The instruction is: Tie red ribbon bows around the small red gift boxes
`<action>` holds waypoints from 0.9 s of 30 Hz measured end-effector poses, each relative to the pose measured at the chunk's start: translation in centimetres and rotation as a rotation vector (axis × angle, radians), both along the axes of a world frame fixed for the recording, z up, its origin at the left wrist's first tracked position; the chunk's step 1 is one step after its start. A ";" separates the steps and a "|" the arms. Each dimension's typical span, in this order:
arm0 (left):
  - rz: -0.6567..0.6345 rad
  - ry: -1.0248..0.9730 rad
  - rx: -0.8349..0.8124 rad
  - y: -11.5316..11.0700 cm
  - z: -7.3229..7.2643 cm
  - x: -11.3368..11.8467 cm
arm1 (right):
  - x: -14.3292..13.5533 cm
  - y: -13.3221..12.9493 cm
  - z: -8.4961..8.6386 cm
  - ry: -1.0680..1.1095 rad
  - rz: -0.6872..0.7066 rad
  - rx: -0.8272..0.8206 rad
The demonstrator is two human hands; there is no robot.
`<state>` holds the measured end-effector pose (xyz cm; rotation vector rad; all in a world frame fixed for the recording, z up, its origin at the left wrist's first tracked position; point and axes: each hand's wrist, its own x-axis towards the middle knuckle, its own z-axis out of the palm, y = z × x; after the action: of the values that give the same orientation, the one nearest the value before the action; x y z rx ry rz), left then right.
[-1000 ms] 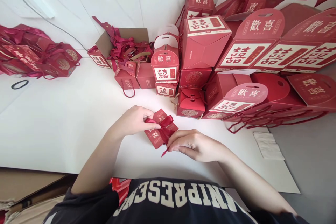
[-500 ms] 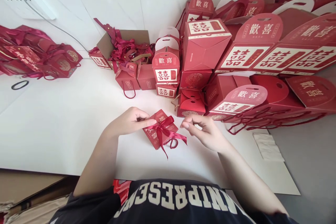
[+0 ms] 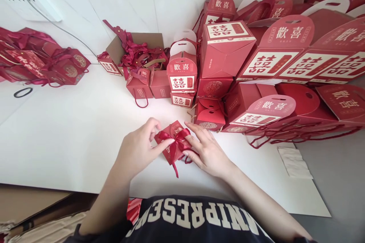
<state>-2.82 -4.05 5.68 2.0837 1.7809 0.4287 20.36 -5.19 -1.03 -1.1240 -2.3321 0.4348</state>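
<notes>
**Right hand back at the bow**

The right hand [image 3: 209, 155], apart from the small red box [image 3: 169, 152] a moment ago, has come in; its slightly spread fingers now cover the box's right side and meet the right loop of the ribbon bow [image 3: 176, 140]. Whether they pinch ribbon cannot be told. The left hand [image 3: 138, 150] is partly open, its thumb at the knot and index finger curled clear, with nothing visibly gripped. The bow is now flanked from both sides, apparently steadied. The box lies on the desk [image 3: 85, 129], near the stacked red boxes [image 3: 211, 119].
</notes>
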 end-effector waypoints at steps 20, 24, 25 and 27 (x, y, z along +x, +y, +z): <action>-0.052 -0.656 -0.673 -1.6 -2.3 2.0 | -1.7 -1.2 0.8 -0.203 -0.231 0.060; -0.063 -0.686 -0.824 -2.2 -3.4 2.4 | -2.3 -1.3 0.6 -0.230 -0.287 0.096; -0.058 -0.702 -0.860 -2.3 -3.7 2.4 | -2.4 -1.3 0.5 -0.232 -0.303 0.096; -0.043 -0.751 -0.877 -2.3 -4.3 2.0 | -2.5 -1.2 0.4 -0.235 -0.336 0.091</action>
<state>-0.82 -6.38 1.41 1.1237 1.1463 0.2780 17.86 -6.39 -0.58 -1.5565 -2.2652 0.0750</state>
